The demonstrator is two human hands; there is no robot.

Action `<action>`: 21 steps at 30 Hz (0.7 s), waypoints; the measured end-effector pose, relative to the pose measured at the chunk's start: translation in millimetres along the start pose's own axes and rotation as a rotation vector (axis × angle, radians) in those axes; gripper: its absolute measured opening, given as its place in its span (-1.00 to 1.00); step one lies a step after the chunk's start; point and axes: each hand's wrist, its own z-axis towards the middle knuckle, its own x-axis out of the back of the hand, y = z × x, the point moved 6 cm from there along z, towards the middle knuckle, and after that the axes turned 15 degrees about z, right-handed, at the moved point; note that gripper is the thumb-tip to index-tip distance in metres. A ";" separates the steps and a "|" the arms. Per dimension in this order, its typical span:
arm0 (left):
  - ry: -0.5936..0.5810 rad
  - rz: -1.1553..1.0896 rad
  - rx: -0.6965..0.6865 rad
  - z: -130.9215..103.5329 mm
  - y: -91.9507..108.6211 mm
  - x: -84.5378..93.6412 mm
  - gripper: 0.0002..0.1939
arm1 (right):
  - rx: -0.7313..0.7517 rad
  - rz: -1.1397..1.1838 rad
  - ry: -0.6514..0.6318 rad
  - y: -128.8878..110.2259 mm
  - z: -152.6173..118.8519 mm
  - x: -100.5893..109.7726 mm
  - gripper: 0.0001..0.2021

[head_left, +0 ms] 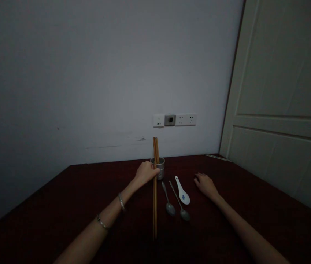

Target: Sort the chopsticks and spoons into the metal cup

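My left hand is closed around a pair of long wooden chopsticks, held lengthwise in front of a metal cup. Their lower ends point toward me; whether they touch the table I cannot tell. Other chopsticks stand upright in the cup. To the right of the held pair lie two metal spoons, a shorter one and a longer one, and a white spoon with a blue mark in its bowl. Beyond the white spoon, my right hand rests on the table, fingers loosely extended, holding nothing.
The dark red table runs back to a grey wall with sockets and a switch. A pale panelled door rises along the right side. A thin strip lies at the back right edge.
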 end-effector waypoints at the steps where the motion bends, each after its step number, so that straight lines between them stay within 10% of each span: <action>1: 0.044 -0.025 -0.002 0.4 1.6 11.0 -0.76 | 0.004 -0.002 -0.001 0.1 0.0 -0.2 -0.62; 9: 0.360 -0.043 -0.026 -13.4 14.8 78.3 -0.75 | -0.017 0.026 0.005 2.9 0.5 0.6 -0.62; 21: 0.388 -0.004 -0.048 -23.1 19.8 82.4 -0.74 | -0.080 0.275 0.101 8.3 5.1 15.2 -0.62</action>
